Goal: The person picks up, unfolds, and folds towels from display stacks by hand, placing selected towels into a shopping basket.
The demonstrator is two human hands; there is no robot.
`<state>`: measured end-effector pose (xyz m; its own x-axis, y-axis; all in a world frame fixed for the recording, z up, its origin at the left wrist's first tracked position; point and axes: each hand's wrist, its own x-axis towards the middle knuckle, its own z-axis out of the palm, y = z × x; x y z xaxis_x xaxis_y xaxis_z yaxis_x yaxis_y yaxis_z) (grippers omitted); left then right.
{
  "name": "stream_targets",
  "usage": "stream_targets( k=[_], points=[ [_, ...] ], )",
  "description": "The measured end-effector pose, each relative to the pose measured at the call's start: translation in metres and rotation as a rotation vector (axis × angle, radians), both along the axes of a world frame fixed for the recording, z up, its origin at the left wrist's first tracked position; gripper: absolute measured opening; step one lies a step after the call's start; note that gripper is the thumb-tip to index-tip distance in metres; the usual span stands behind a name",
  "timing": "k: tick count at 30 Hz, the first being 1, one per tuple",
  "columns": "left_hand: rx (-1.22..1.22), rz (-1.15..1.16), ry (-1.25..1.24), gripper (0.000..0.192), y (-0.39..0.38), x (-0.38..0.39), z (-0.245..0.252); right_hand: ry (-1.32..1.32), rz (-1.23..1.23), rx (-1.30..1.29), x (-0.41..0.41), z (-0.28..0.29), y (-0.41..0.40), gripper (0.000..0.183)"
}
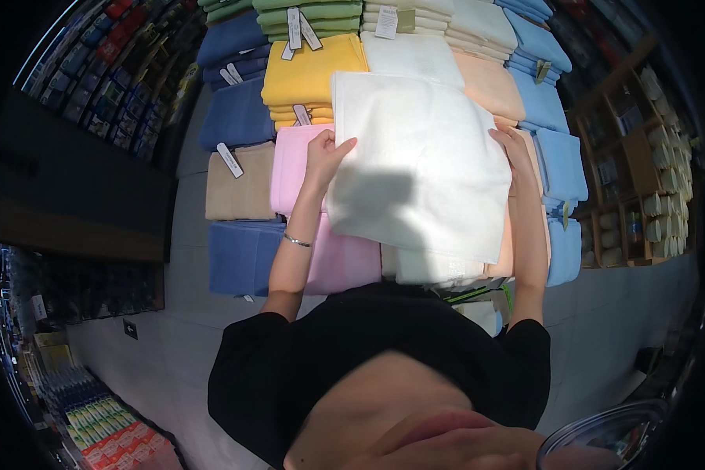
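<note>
A white cloth towel (423,158) hangs spread between my two hands, above stacks of folded towels. My left hand (328,154) grips its left edge, thumb on top, over a folded pink towel (288,170). On the opposite edge, my right hand (510,147) pinches the cloth, with its fingers partly hidden behind it. A folded yellow towel (314,70) and a folded white towel (414,61) lie beyond the spread cloth. Folded peach towels (487,88) are near my right hand. A shadow falls across the middle of the white cloth.
Folded blue towels (552,164) line the display's right side; navy towels (238,114) and a beige towel (241,182), some with tags, line its left. A wooden shelf unit (634,158) stands at right, dark shelving at left. Packaged goods (111,429) sit at lower left.
</note>
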<state>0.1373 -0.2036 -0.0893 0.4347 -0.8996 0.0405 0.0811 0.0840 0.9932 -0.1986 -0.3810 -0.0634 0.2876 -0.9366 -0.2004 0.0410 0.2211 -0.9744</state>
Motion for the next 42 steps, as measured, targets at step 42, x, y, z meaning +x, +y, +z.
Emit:
stream_targets(
  k=[42],
  points=[
    [0.04, 0.394, -0.567, 0.024, -0.058, 0.011, 0.048, -0.101, -0.027, -0.305, -0.013, -0.042, -0.027, 0.02]
  ],
)
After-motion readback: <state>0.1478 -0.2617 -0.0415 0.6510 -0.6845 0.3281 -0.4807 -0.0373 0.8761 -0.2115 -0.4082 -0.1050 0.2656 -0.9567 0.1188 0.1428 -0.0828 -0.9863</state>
